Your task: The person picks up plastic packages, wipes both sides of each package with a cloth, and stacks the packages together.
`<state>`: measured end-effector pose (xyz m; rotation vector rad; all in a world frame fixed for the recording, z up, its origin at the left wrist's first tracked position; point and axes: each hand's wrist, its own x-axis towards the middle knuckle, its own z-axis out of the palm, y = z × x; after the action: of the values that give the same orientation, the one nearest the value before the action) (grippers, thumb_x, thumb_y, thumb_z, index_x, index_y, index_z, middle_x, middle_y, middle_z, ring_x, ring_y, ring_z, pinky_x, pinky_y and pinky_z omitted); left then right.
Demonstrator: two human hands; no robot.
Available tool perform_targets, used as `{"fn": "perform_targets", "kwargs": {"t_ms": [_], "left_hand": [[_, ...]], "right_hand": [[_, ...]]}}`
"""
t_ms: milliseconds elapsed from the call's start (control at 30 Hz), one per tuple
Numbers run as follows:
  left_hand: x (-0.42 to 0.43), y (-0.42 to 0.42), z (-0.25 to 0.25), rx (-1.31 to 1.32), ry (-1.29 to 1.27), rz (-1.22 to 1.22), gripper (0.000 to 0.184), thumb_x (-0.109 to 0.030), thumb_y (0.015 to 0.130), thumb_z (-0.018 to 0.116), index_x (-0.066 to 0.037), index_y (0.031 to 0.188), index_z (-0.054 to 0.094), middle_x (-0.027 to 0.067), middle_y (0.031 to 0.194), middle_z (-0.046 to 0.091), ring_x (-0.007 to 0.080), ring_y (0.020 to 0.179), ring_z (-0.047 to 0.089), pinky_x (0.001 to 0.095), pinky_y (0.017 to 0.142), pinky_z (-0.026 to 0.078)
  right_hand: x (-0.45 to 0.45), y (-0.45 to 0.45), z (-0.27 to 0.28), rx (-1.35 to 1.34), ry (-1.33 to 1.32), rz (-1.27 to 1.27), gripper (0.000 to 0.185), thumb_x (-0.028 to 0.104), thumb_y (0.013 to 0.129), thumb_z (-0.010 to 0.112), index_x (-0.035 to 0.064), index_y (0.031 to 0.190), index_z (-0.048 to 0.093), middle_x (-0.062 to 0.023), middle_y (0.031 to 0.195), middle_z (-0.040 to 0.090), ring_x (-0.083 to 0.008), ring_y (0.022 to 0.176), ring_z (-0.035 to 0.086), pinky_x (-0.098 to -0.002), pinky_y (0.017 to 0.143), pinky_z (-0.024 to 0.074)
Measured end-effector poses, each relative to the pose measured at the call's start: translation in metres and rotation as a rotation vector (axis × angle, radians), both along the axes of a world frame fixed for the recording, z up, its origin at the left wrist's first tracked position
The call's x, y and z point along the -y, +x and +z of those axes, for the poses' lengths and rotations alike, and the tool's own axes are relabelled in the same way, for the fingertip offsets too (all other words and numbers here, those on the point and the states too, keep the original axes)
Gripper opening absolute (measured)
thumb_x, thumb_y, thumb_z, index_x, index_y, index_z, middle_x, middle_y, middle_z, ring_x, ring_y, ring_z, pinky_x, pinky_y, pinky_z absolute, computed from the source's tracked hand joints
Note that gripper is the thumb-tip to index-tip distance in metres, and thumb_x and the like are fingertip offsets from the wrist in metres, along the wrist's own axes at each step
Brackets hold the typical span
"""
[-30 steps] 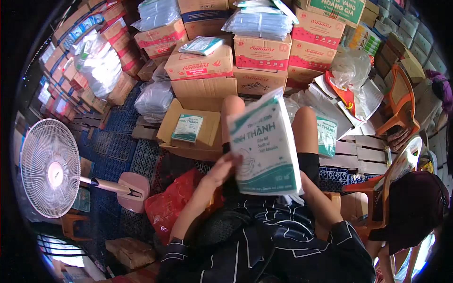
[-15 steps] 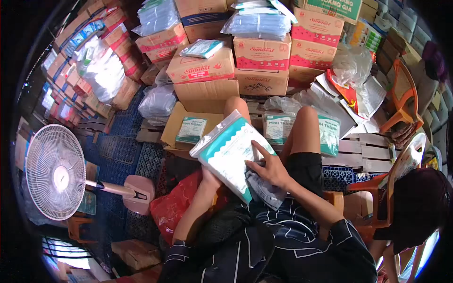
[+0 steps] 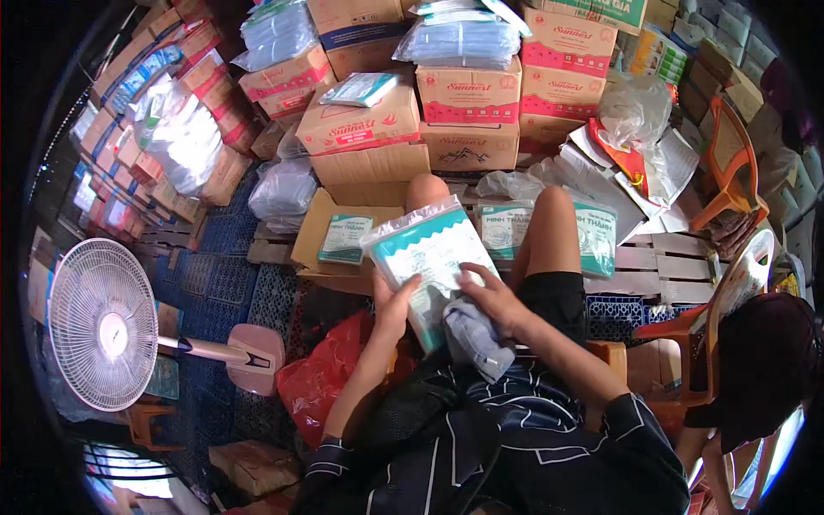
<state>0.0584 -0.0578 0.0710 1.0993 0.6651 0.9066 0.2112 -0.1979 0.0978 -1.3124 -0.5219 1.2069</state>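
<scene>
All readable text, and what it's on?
"MINH THÀNH": flat green-and-white plastic-wrapped packets, one inside the open brown cardboard box
"Sunnest": brown-and-red cardboard cartons
Unreadable: print on the held green-and-white plastic packet, washed out; lettering on the green-and-brown carton, cropped; finer print elsewhere, too small

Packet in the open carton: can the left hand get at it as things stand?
Probably yes: the open carton lies just beyond the left hand, and the packet inside is largely in view. But that hand holds another packet and would likely have to let go.

Blue lattice flooring (image 3: pixel 216 287), wooden slats (image 3: pixel 629 284).
</scene>
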Motion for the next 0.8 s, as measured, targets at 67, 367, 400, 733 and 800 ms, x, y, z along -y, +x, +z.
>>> {"fn": "perform_targets", "kwargs": {"t_ms": [67,367,400,733,800], "left_hand": [[-0.014,-0.008,-0.002,0.109,-0.150,0.030,0.054,0.003,0.082,0.066,-0.002,0.129,0.041,0.0137,0.121,0.057,0.0245,0.110,0.058,0.0380,0.096,0.047],[-0.043,-0.025,-0.015,0.097,-0.276,0.048,0.033,-0.002,0.087,0.062,0.002,0.119,0.054,0.0130,0.113,0.064,0.0244,0.104,0.062,0.0368,0.091,0.049],[-0.042,-0.025,-0.013,0.100,-0.271,0.055,0.032,-0.003,0.087,0.062,0.002,0.119,0.055,0.0127,0.112,0.064,0.0240,0.104,0.062,0.0363,0.090,0.049],[-0.041,-0.025,-0.012,0.107,-0.294,0.065,0.039,0.001,0.085,0.066,0.002,0.120,0.049,0.0131,0.111,0.062,0.0223,0.102,0.062,0.0350,0.089,0.050],[-0.040,-0.025,-0.013,0.104,-0.294,0.064,0.039,0.001,0.085,0.066,0.002,0.120,0.049,0.0130,0.111,0.062,0.0221,0.102,0.062,0.0348,0.089,0.050]], "right_hand": [[-0.001,0.026,-0.007,-0.056,-0.037,-0.067,0.059,0.041,0.089,0.067,0.0007,0.130,0.053,-0.0114,0.113,0.063,-0.0171,0.102,0.057,-0.0298,0.087,0.0469],[0.018,0.100,0.012,0.365,0.187,-0.935,0.031,0.033,0.095,0.062,0.0015,0.096,0.061,-0.0036,0.085,0.060,-0.0113,0.078,0.051,-0.0269,0.072,0.0431],[0.025,0.112,0.013,0.618,0.243,-0.967,0.029,0.030,0.095,0.063,0.0010,0.095,0.060,-0.0043,0.083,0.060,-0.0114,0.078,0.051,-0.0277,0.071,0.0427],[0.066,0.128,0.104,1.576,0.069,-0.469,0.016,0.007,0.084,0.067,0.0053,0.099,0.062,-0.0156,0.074,0.061,-0.0328,0.064,0.062,-0.0396,0.058,0.0466],[0.077,0.133,0.117,1.417,-0.026,-0.540,0.015,0.009,0.089,0.066,0.0043,0.102,0.062,-0.0079,0.062,0.056,-0.0098,0.056,0.052,-0.0279,0.052,0.0396]]}}
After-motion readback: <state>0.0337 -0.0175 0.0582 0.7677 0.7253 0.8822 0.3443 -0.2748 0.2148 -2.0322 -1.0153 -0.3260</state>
